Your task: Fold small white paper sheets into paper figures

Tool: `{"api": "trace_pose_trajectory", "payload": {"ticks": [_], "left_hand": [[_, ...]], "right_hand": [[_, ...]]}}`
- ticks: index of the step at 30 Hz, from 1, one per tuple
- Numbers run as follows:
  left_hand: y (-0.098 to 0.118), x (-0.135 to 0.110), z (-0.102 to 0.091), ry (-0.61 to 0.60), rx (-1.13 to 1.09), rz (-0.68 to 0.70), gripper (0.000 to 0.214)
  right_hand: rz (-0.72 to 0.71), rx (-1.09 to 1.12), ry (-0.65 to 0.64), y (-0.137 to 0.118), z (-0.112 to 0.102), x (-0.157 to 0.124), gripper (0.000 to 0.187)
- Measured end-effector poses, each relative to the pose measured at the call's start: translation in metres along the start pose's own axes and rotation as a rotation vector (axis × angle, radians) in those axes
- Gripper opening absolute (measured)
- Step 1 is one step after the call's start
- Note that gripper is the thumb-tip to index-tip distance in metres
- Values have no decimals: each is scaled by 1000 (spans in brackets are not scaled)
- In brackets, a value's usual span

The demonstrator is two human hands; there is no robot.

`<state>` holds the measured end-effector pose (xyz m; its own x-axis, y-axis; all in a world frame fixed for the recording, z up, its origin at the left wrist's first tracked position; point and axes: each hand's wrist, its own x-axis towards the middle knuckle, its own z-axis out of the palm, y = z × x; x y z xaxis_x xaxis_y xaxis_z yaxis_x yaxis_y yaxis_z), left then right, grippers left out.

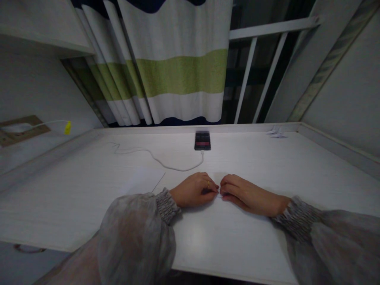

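Note:
My left hand, with a ring on one finger, is closed in a pinch over the white desk. Facing it, my right hand is also closed, its fingertips almost meeting those of the left. Between the fingertips shows a sliver of a small piece of white paper, mostly covered by the fingers. Its exact shape cannot be made out. Beside my left wrist lies what looks like a white sheet of paper, one edge showing as a thin dark line.
A phone lies at the back of the desk, a white cable running from it leftward. Several small folded paper pieces sit at the back right. Behind are a striped curtain and window bars.

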<state>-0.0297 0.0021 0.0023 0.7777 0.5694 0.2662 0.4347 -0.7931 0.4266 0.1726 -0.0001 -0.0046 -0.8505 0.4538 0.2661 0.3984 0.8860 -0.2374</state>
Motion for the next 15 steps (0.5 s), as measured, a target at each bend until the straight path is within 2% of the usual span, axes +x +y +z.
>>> {"api": "trace_pose_trajectory", "payload": {"ticks": [6, 9, 12, 15], "left_hand": [[0, 0, -1, -2, 53, 31, 21], [-1, 0, 0, -27, 65, 56, 24], [-2, 0, 0, -45, 76, 66, 27], [-2, 1, -1, -64, 84, 67, 29]], "right_hand": [[-25, -175, -27, -2, -4, 0, 26], [26, -165, -35, -6, -3, 0, 27], [19, -149, -34, -6, -1, 1, 26], [43, -60, 9, -3, 2, 1, 21]]}}
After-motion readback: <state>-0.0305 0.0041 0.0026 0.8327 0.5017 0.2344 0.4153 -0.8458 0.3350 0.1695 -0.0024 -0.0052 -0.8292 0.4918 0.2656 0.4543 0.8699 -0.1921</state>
